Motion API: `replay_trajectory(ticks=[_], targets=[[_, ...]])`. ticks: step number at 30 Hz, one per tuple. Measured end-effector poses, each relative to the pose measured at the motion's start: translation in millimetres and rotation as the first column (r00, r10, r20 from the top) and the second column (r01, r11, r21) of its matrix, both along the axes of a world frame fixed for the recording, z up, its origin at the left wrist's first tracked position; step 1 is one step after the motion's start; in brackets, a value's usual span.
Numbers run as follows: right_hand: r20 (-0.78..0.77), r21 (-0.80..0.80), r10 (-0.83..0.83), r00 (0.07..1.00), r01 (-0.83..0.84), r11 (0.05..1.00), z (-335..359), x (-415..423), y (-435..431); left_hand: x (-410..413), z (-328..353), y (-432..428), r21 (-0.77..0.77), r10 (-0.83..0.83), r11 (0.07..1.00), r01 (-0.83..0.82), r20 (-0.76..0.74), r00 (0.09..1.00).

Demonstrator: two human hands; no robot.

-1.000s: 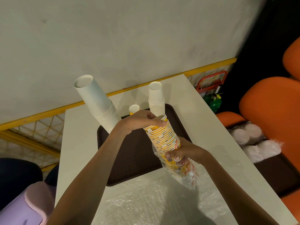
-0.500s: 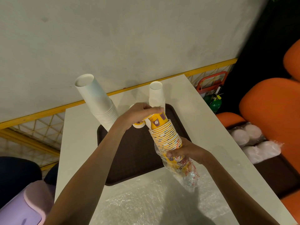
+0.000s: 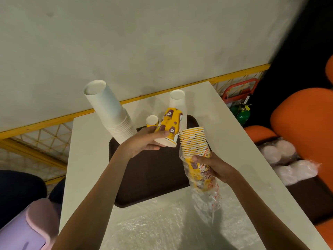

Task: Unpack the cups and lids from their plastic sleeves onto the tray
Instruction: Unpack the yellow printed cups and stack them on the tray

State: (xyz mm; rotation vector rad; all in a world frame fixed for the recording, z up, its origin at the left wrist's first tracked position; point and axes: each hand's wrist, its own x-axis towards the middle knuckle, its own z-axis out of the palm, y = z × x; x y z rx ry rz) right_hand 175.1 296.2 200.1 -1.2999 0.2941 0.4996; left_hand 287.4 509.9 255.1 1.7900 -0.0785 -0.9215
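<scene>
Cups are split between two hands. The left hand (image 3: 144,143) has its fingers curled round a yellow cup (image 3: 168,127), gripping near the rim; the base points up and away beyond the fingertips. I can't tell whether it is one cup or a few nested together. Its rim sits just beside the top of the yellow stack (image 3: 194,141), which the right hand (image 3: 214,166) clamps low down, fingers wrapped over the plastic sleeve (image 3: 205,192). The sleeve is bunched at those fingers and hangs slack below them. Both are held above the brown tray (image 3: 149,177).

The worry, to my eye, is everything above the right fingers: that run of cups is bare and held only by nesting, so a tilt or a nudge from the left hand's cup could spill it. Gripping through slippery film could let the whole stack slide. Just past the left fingertips stand a small yellow cup (image 3: 152,120) and a tall, leaning white stack (image 3: 110,112); a careless set-down could topple either. Squeezing hard would dent the paper. The lids (image 3: 288,163) lie bagged, well beyond the right hand.
</scene>
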Motion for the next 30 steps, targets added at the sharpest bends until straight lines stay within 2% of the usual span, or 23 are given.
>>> replay_trajectory(ticks=[4, 7, 9, 11, 14, 17, 24, 30], targets=[[-0.022, -0.032, 0.012, 1.000, -0.013, 0.999, -4, 9, 4, 4, -9, 1, 0.003, -0.019, 1.000, 0.019, 0.040, 0.999], [-0.053, -0.035, -0.002, 0.999, 0.000, 0.999, -8, 16, 4, 15, -13, -3, -0.035, 0.161, 0.987, -0.157, 0.165, 0.973], [-0.079, -0.034, -0.014, 0.997, 0.011, 0.999, -10, 20, 5, 27, -18, -7, -0.069, 0.341, 0.939, -0.336, 0.282, 0.897], [-0.088, -0.044, -0.010, 0.996, 0.006, 0.999, -14, 25, 6, 39, -24, -11, -0.090, 0.437, 0.894, -0.439, 0.388, 0.811], [-0.093, -0.039, -0.003, 0.996, -0.001, 0.999, -20, 31, 8, 56, -38, -15, -0.059, 0.457, 0.865, -0.499, 0.507, 0.731], [-0.087, -0.022, 0.009, 0.996, -0.011, 1.000, -24, 34, 8, 67, -54, -19, -0.008, 0.443, 0.845, -0.534, 0.569, 0.693], [-0.067, -0.005, 0.008, 0.998, -0.008, 1.000, -35, 43, 7, 80, -92, -21, 0.098, 0.427, 0.828, -0.552, 0.527, 0.734], [-0.077, 0.003, -0.001, 0.997, 0.002, 1.000, -40, 43, 9, 64, -109, -20, 0.231, 0.409, 0.839, -0.493, 0.331, 0.850]])
